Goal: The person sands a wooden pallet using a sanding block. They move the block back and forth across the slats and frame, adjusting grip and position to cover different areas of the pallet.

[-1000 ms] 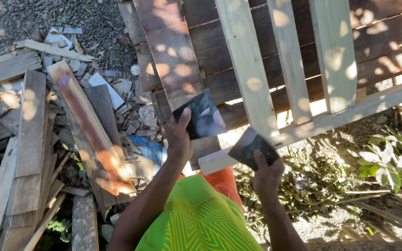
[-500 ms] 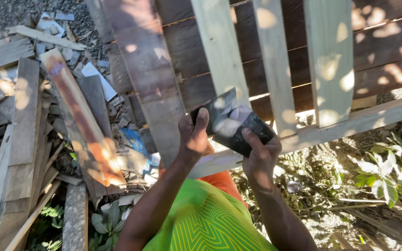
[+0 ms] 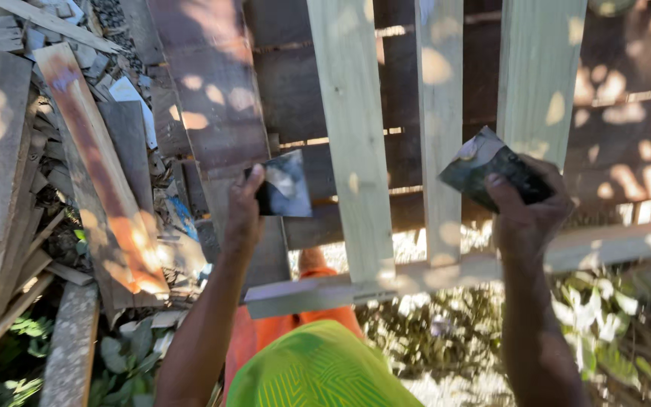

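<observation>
My left hand [image 3: 242, 215] holds up a dark flat piece [image 3: 286, 185] by its left edge, in front of a wooden fence. A second dark, crumpled flat piece [image 3: 484, 169] is gripped from below by my right hand [image 3: 525, 211], between two pale upright slats [image 3: 356, 136] [image 3: 540, 71]. The two pieces are well apart. A pale horizontal rail [image 3: 446, 271] runs below both hands. My green patterned top and orange garment show at the bottom.
A pile of scrap planks [image 3: 9, 173], one rust-stained board [image 3: 99, 173] and rubble lie at the left. Dark weathered fence boards [image 3: 212, 83] stand behind the pale slats. Leafy plants [image 3: 604, 316] and dry ground are at the lower right.
My hands held the two dark pieces together half a second ago; now they are pulled apart, left piece to the left, right piece up and to the right. The view has moved closer to the fence.
</observation>
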